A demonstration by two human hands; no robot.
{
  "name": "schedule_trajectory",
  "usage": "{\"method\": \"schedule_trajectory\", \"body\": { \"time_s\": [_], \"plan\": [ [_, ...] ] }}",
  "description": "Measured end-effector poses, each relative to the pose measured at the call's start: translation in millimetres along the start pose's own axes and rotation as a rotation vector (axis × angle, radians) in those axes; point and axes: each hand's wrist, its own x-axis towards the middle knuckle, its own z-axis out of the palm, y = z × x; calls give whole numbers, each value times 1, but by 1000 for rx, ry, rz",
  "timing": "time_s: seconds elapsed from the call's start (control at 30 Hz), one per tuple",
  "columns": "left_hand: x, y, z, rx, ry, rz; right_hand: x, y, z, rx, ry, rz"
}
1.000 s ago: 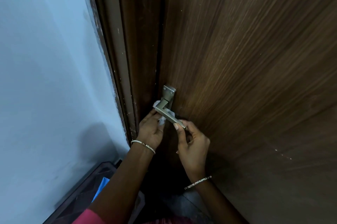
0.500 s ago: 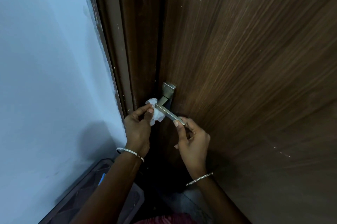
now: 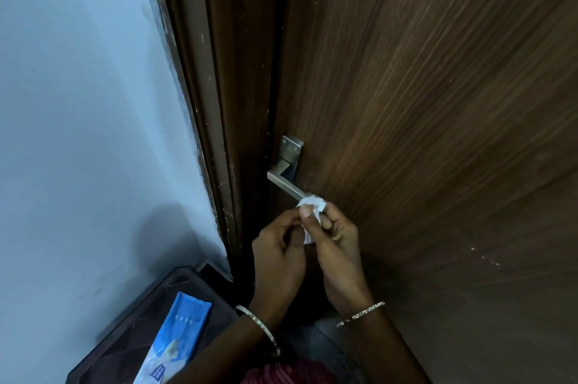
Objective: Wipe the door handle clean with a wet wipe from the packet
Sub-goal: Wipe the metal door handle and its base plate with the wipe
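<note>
A brushed-metal lever door handle (image 3: pixel 286 181) sticks out from the dark wooden door (image 3: pixel 438 102), on a plate near the door's left edge. A crumpled white wet wipe (image 3: pixel 311 204) sits at the free tip of the lever. My right hand (image 3: pixel 336 246) pinches the wipe between thumb and fingers. My left hand (image 3: pixel 278 255) is pressed against it from the left, its fingertips also on the wipe's lower part. A blue and white wipe packet (image 3: pixel 175 340) lies on a dark surface at the lower left.
A pale blue wall (image 3: pixel 87 133) fills the left side, meeting the brown door frame (image 3: pixel 215 86). The packet rests on a dark patterned tray-like surface (image 3: pixel 131 327) by the wall. Both wrists wear thin bangles.
The wipe has gone from my left hand at the handle's corner to both hands at the lever's tip. My right hand has let go of the lever. The view tilted down, showing the packet.
</note>
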Motion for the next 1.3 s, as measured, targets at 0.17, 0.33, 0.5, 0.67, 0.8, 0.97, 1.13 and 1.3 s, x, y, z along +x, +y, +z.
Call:
{"method": "schedule_trajectory", "body": {
  "time_s": [0.17, 0.33, 0.5, 0.67, 0.8, 0.97, 1.13, 1.3],
  "plan": [
    [21, 3, -18, -12, 137, -80, 0, -15, -13, -274, 13, -38],
    [46, 1, -37, 11, 282, -152, -5, -38, -28, -736, 271, -465],
    [51, -3, -38, -33, 279, -216, 7, -22, 9, -987, 114, -557],
    [57, -7, -40, -59, 258, -242, 16, -2, 20, -1394, 52, -622],
    [60, -8, -40, -65, 246, -247, 37, -9, 32, -1580, 9, -707],
    [62, -11, -40, -86, 247, -263, 42, -8, 29, -1524, 66, -760],
    [65, -12, -38, -97, 225, -278, 21, -2, -12, -1401, 153, -816],
    [66, -10, -37, -109, 198, -292, 19, -9, -5, -1331, 152, -687]
  ]
}}
